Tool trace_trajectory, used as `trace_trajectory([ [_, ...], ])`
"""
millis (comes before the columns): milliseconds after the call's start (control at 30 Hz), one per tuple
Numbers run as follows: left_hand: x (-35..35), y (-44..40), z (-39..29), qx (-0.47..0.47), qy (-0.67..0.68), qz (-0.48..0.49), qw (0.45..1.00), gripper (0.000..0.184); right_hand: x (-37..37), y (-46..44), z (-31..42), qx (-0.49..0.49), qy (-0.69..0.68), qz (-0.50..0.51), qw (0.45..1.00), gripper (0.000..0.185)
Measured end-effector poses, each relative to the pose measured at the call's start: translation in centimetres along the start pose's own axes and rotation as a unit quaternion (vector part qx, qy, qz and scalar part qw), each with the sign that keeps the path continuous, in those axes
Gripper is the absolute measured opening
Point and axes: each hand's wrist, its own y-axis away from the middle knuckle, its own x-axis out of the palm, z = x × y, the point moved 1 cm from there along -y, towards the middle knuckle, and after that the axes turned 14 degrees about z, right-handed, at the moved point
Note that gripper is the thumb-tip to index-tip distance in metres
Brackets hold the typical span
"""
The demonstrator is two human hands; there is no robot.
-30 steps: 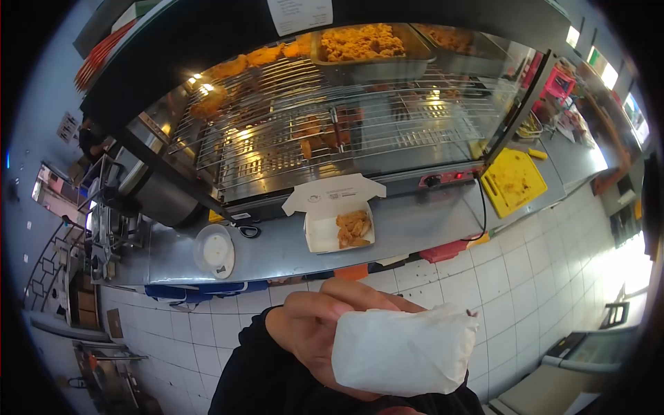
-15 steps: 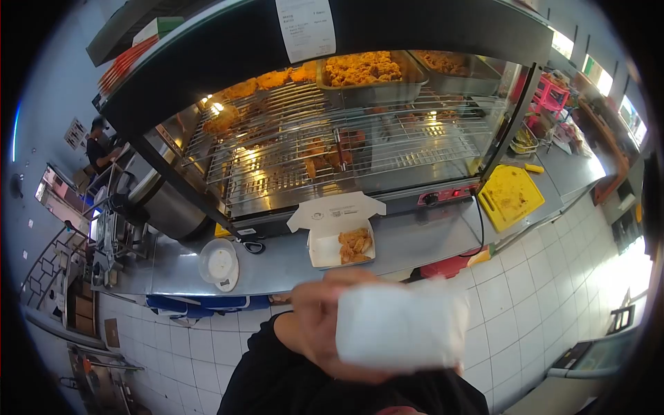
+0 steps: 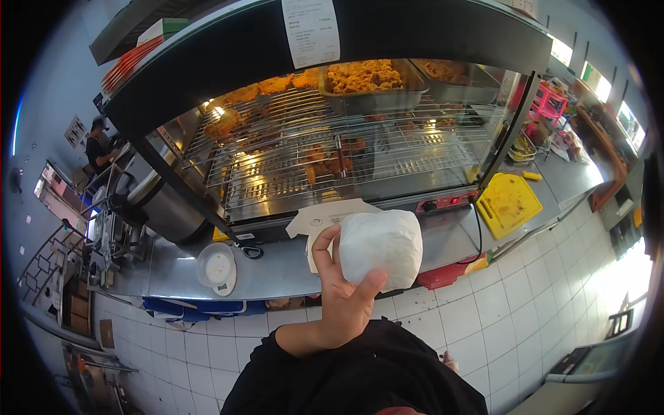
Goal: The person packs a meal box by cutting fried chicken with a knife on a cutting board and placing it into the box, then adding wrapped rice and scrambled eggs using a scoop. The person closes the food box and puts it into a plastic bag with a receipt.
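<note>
My left hand (image 3: 346, 297) holds up a rounded bundle wrapped in white paper (image 3: 382, 249). Its thumb presses on the near face, and a bent finger shows at the left side. Behind the bundle, on the steel counter (image 3: 283, 273), stands an open white takeaway carton (image 3: 311, 223) with its printed lid raised. The bundle and hand cover most of the carton, so its inside is hidden. My right hand is not in view; a small pinkish patch by my dark clothing at the lower right is too small to make out.
A heated glass display cabinet (image 3: 332, 31) holds fried chicken on racks and metal trays (image 3: 373, 99). Left of the carton sits a clear plastic tub (image 3: 216, 266); a large steel pot (image 3: 176, 207) is farther left. A yellow cutting board (image 3: 510, 206) lies right. A person (image 3: 98, 145) stands far left.
My left hand has moved up and forward with the white bundle, from near my chest to in front of the carton. The fried chicken inside the carton, visible before, is now covered.
</note>
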Motion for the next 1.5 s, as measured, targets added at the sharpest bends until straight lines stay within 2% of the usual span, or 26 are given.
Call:
trace_trajectory([
  [233,-0.4,-0.2,-0.4,-0.027,-0.046,0.040,0.998,0.102,-0.5,-0.3,1.8,-0.019,0.092,0.009,0.996,0.057],
  [333,-0.6,-0.3,-0.5,-0.036,-0.064,0.035,0.997,0.105,-0.6,-1.7,2.1,-0.022,0.123,0.017,0.992,0.056],
  [467,-1.0,-1.1,0.0,-0.010,-0.078,0.041,0.996,0.106,1.3,1.3,5.6,-0.041,0.099,-0.001,0.994,0.056],
  [567,-0.9,-1.4,0.4,-0.058,-0.075,0.030,0.995,0.107,1.6,1.4,5.2,-0.050,0.123,-0.002,0.991,0.054],
  [733,-1.4,-1.6,1.4,-0.085,-0.086,0.028,0.992,0.104,2.1,1.0,4.4,-0.060,0.227,-0.003,0.972,0.049],
  [800,-1.7,-1.7,1.5,-0.087,-0.098,0.035,0.991,0.103,2.1,1.5,4.1,0.017,0.264,-0.049,0.963,0.047],
  [900,-1.9,-1.9,1.7,-0.089,-0.111,0.037,0.989,0.102,1.5,0.4,2.4,0.004,0.287,-0.057,0.956,0.046],
  [1067,-2.5,-2.3,2.1,-0.107,-0.112,0.028,0.987,0.096,1.2,1.1,3.4,0.010,0.219,-0.031,0.975,0.046],
  [1133,-2.8,-2.5,2.3,-0.127,0.029,0.013,0.991,0.088,1.3,1.8,4.1,0.007,0.188,-0.016,0.982,0.047],
  [1233,-3.2,-2.6,2.7,-0.139,0.043,0.001,0.989,0.080,1.5,1.0,4.0,-0.079,0.235,-0.012,0.969,0.046],
  [1333,-3.6,-2.7,2.7,-0.145,0.045,-0.006,0.988,0.076,1.8,0.9,5.1,-0.093,0.291,-0.017,0.952,0.047],
  [1400,-3.8,-2.8,2.6,-0.145,0.031,-0.007,0.989,0.076,2.3,1.6,6.2,-0.042,0.246,-0.038,0.968,0.048],
  [1500,-4.0,-2.9,2.4,-0.143,0.011,-0.014,0.990,0.077,2.3,0.9,6.2,-0.025,0.241,-0.013,0.970,0.050],
])
